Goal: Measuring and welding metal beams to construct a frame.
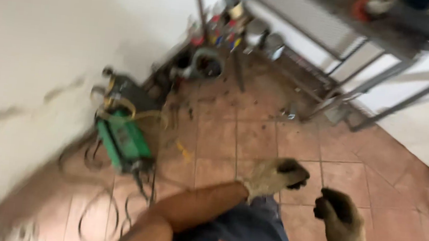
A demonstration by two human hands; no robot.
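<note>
From the head view, blurred by motion, the left hand (274, 177) and the right hand (341, 226), both in knitted work gloves with dark fingertips, hang curled into loose fists over the terracotta tile floor (296, 139), gripping nothing and touching nothing. Well off to the left, against the white wall (50, 31), lies a green boxy machine (123, 140) with coiled cables (98, 214) around it. A grey metal shelf rack (338, 38) stands in the far corner, with small red and yellow items, too blurred to identify, at its foot.

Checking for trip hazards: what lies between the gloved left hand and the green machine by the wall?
Head view: bare tiled floor between left hand and green machine, plus one small yellow scrap.
</note>
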